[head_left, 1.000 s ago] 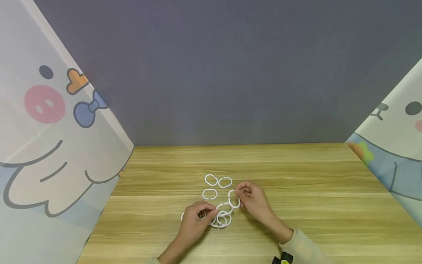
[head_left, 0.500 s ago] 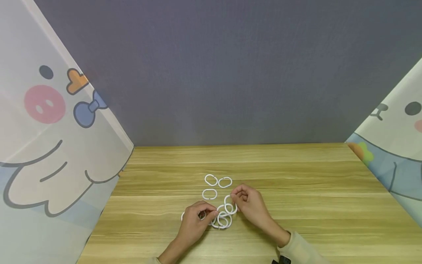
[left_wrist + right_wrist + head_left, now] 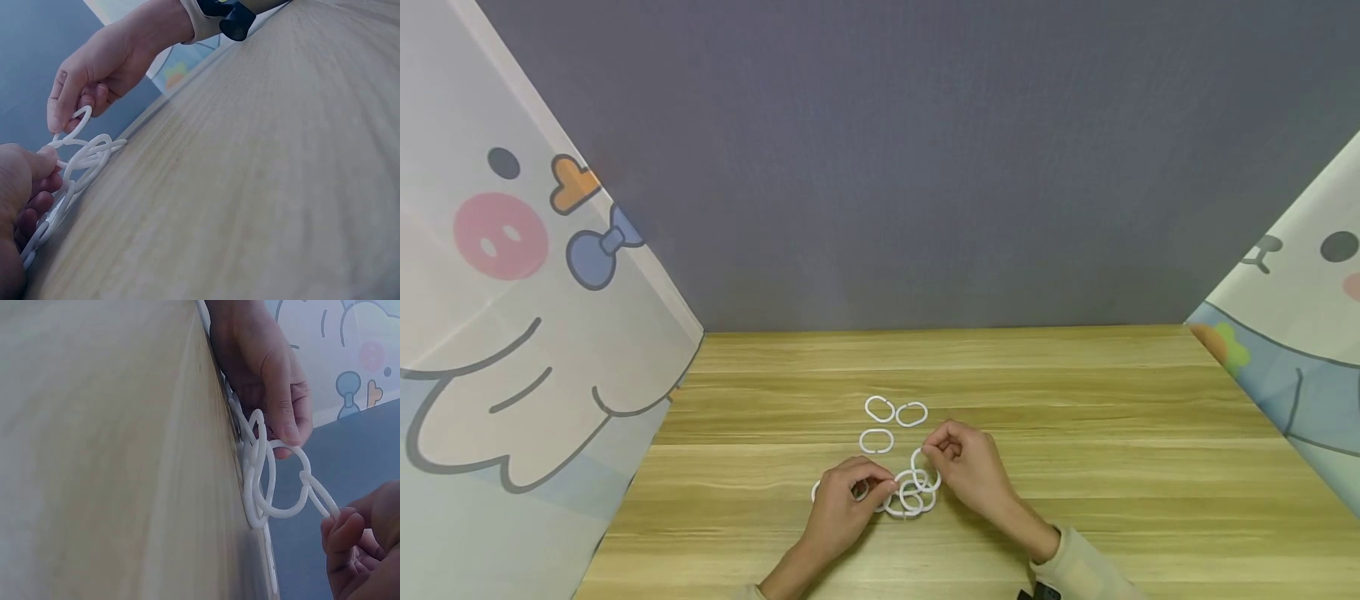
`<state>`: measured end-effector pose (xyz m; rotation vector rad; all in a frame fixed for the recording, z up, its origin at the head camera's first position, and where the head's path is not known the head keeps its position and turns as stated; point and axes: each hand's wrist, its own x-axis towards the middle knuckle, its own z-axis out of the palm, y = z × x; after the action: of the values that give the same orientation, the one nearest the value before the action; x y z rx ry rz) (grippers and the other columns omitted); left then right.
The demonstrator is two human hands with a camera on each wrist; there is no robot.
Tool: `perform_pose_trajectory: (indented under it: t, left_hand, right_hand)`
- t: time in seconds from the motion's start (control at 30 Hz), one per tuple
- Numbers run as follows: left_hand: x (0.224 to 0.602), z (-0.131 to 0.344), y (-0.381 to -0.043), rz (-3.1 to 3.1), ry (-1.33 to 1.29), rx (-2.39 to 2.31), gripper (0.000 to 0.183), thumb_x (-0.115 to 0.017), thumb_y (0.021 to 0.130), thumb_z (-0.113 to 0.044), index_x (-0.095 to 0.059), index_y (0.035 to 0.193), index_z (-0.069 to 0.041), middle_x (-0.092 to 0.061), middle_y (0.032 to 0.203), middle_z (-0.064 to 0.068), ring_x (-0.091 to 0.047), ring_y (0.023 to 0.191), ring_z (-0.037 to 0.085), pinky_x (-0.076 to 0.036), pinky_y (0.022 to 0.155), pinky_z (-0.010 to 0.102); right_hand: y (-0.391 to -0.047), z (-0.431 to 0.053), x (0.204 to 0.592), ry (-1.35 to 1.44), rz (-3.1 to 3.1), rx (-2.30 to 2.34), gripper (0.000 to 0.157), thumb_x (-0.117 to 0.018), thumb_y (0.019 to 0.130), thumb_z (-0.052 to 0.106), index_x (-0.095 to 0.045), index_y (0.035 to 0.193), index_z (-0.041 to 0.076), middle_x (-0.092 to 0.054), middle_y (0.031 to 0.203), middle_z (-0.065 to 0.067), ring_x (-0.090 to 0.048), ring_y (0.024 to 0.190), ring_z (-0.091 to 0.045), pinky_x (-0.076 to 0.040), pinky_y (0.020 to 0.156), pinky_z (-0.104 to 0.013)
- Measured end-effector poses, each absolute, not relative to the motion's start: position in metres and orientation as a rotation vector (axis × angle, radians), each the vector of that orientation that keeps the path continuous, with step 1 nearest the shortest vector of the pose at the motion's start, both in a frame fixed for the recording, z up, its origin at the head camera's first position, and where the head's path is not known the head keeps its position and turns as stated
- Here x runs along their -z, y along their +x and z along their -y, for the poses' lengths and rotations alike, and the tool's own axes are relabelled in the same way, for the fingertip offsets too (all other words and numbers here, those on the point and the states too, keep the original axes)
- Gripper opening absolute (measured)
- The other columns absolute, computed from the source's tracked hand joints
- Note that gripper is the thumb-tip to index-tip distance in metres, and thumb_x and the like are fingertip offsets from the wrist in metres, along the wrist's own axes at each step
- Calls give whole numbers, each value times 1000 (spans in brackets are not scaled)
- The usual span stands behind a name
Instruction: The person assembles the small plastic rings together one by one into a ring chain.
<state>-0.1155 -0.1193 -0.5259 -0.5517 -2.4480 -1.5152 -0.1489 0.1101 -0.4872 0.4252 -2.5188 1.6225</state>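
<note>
Between the thumb and fingertips of my right hand (image 3: 973,467) is a white plastic oval link ring (image 3: 323,495), tilted up off the table. It hooks through a second white link (image 3: 284,514), which my left hand (image 3: 842,504) pinches by its edge. More joined white links (image 3: 249,487) bunch up below and beside that one, overlapping each other on the wood. Part of the chain runs under my left hand and shows again at its far left side. The left wrist view has both hands close together, with the links (image 3: 99,139) strung between and below them.
Three loose white links lie beyond the hands: one at the back left (image 3: 867,407), one beside it (image 3: 910,426) and one nearer (image 3: 877,430). A grey panel (image 3: 925,167) rises behind the wooden table (image 3: 1112,467). Cartoon-printed panels (image 3: 647,333) flank it.
My right hand has come slightly left and nearer with its link, which now overlaps the pile more. The bunched links have shifted a little right. My left hand has stayed in place.
</note>
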Motion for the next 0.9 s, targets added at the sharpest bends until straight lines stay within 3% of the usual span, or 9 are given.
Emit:
perform_pose_trajectory:
  t: [0.13, 0.47, 0.57, 0.7, 0.9]
  left_hand:
    - [526, 119, -115, 2432, -569, 1502, 5, -89, 94, -14, -84, 94, -14, -73, 88, -14, -54, 73, -1, -50, 62, 21]
    - [527, 118, -116, 2424, -537, 1508, 8, -89, 94, -12, -84, 96, -19, -72, 88, -15, -56, 73, -1, -51, 62, 22]
    - [528, 119, -116, 2427, -510, 1540, 10, -88, 95, -12, -83, 95, -20, -71, 88, -15, -57, 74, 0, -52, 64, 22]
    - [528, 118, -116, 2420, -473, 1580, 11, -87, 96, -10, -83, 96, -20, -71, 87, -14, -59, 76, 1, -53, 66, 23]
    - [526, 118, -116, 2423, -429, 1640, 10, -85, 98, -12, -83, 99, -21, -73, 89, -13, -61, 77, 3, -53, 67, 22]
  right_hand:
    - [-148, -110, 487, 451, 2510, -1597, 25, -83, 90, -12, -75, 86, 11, -64, 68, 10, -51, 57, 0, -38, 50, -19]
    - [-151, -110, 488, 394, 2502, -1641, 16, -81, 93, -10, -76, 91, 5, -69, 76, 2, -56, 62, -2, -45, 54, -19]
    - [-155, -114, 487, 361, 2495, -1685, 11, -79, 95, -9, -79, 104, -2, -70, 79, -3, -56, 60, -3, -46, 51, -20]
    - [-158, -122, 486, 330, 2532, -1789, 21, -74, 101, -7, -77, 122, -9, -71, 80, -11, -56, 54, -8, -46, 45, -22]
    - [-161, -131, 487, 213, 2522, -1957, 13, -70, 104, -5, -76, 114, -10, -74, 86, -16, -66, 61, -15, -57, 52, -26]
